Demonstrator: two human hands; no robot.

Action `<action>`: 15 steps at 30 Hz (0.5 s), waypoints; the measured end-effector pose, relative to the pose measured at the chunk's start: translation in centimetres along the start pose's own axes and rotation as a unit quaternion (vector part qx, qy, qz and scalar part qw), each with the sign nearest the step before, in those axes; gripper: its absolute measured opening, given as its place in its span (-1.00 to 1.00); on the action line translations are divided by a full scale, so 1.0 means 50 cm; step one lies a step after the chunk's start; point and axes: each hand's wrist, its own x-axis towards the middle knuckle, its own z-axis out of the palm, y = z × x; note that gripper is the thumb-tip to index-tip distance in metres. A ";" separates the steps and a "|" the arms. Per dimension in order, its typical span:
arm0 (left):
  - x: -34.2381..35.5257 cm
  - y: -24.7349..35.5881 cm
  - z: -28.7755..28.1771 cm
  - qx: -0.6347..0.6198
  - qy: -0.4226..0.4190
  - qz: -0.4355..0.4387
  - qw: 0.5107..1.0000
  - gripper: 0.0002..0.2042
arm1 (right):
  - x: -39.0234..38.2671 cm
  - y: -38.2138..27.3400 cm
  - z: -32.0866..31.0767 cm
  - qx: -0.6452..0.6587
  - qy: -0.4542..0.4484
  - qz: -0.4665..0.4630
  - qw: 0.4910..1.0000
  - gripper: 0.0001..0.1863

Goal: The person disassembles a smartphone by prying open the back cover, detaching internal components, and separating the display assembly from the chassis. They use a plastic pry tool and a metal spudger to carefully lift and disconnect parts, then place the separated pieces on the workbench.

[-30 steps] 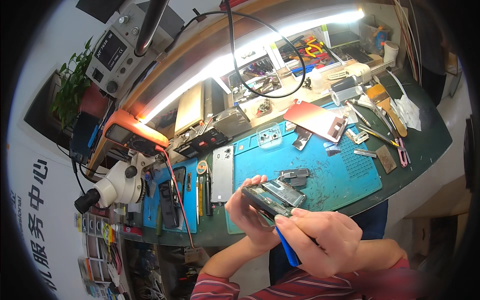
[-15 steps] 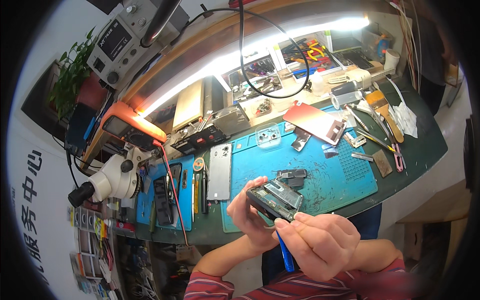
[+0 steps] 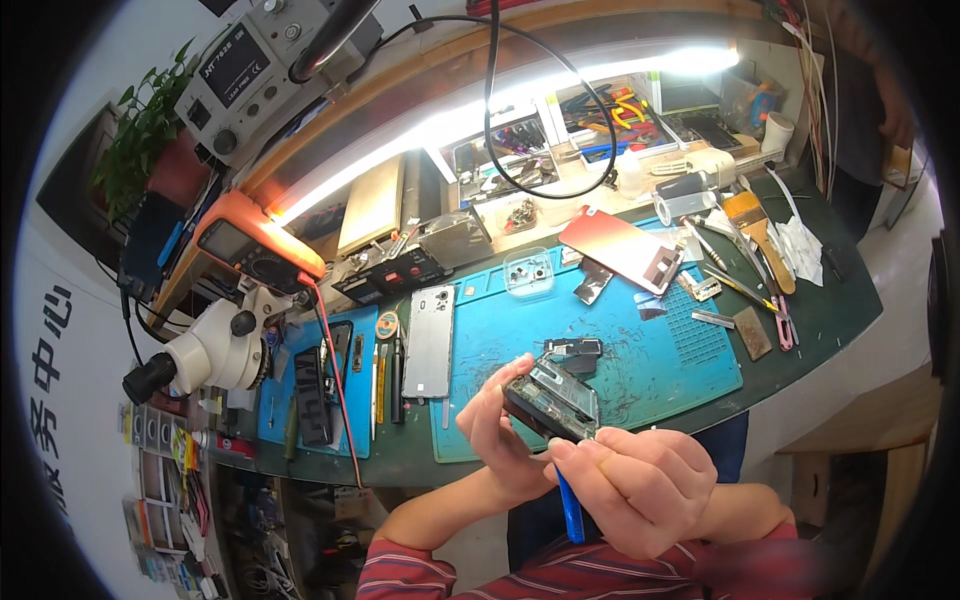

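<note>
From my remote seat, I see the left fingers (image 3: 487,415) clamped around an opened smartphone (image 3: 533,410) above the desk (image 3: 402,452), right fingers (image 3: 572,458) pinching its near end, blue tool (image 3: 571,505) beneath. Uneven squeezing could tip it free.

Left fingers (image 3: 487,410) cupped (right fingers (image 3: 595,482) pinched together).

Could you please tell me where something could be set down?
Between the silver phone panel and black component, the blue mat looks bare; so does the green benchtop right of the pink-handled tool. Crowded: around the brush.
</note>
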 end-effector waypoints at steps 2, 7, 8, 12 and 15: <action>0.005 0.001 0.009 0.001 0.017 0.009 1.000 -0.11 | -0.009 0.007 0.006 0.001 0.016 -0.001 1.000 -0.81; 0.009 0.014 0.008 0.035 0.019 0.010 0.999 -0.09 | -0.017 0.007 0.010 0.007 0.032 0.000 0.999 -0.80; 0.009 0.011 0.008 0.030 0.020 0.011 0.999 -0.10 | -0.015 0.007 0.011 0.002 0.032 -0.003 0.999 -0.80; -0.002 -0.002 0.010 0.006 0.034 0.014 0.999 -0.13 | -0.007 0.005 0.020 -0.010 0.037 -0.011 0.999 -0.81; -0.006 -0.005 0.010 0.029 0.024 0.010 0.999 -0.17 | 0.000 0.003 0.016 -0.013 0.024 -0.002 1.000 -0.81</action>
